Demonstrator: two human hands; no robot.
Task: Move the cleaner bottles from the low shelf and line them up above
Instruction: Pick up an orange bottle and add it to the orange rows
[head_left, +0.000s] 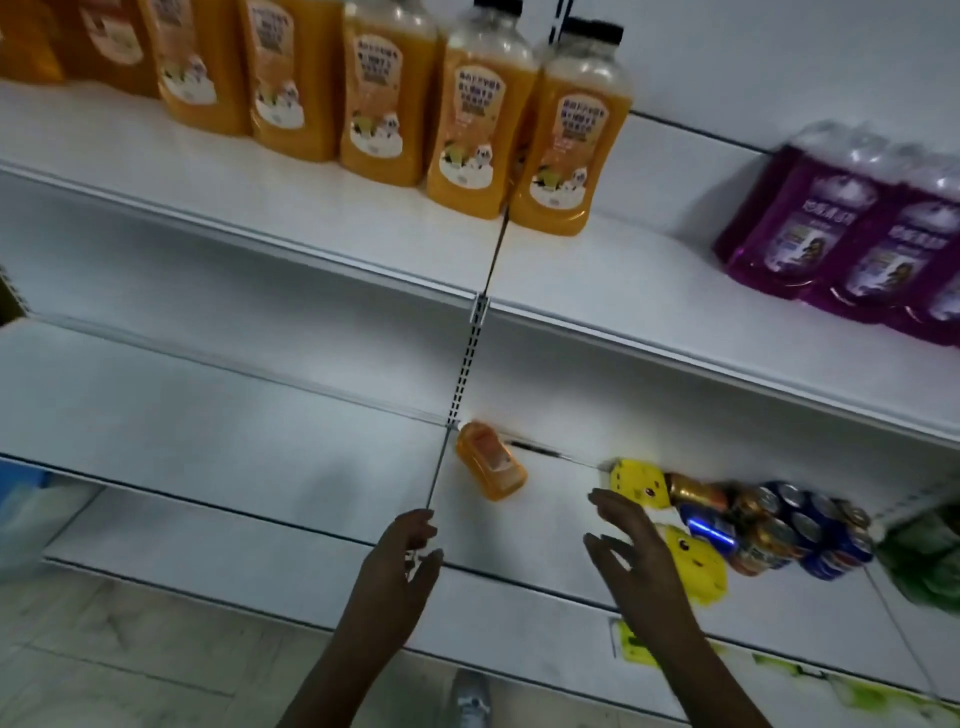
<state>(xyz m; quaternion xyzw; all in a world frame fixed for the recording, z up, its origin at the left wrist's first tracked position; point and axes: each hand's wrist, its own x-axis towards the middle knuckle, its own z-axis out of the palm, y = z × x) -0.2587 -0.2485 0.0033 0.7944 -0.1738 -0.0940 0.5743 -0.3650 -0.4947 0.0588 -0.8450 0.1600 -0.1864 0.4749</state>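
One orange cleaner bottle (491, 460) stands at the back of the low shelf (260, 426), just right of the slotted upright post. On the upper shelf (291, 208) several matching orange bottles (558, 150) stand in a row that runs from the left to the middle. My left hand (408, 551) hovers over the low shelf's front edge, in front of the lone bottle, fingers loose and holding nothing. To the bottle's right my right hand (631, 551) reaches over the low shelf with fingers spread, empty.
Purple bottles in shrink wrap (852, 234) sit on the upper shelf at the right. Yellow packs (641, 480), drink cans (789, 525) and a green item (930, 561) crowd the low shelf at the right. A shoe (472, 699) shows on the tiled floor below.
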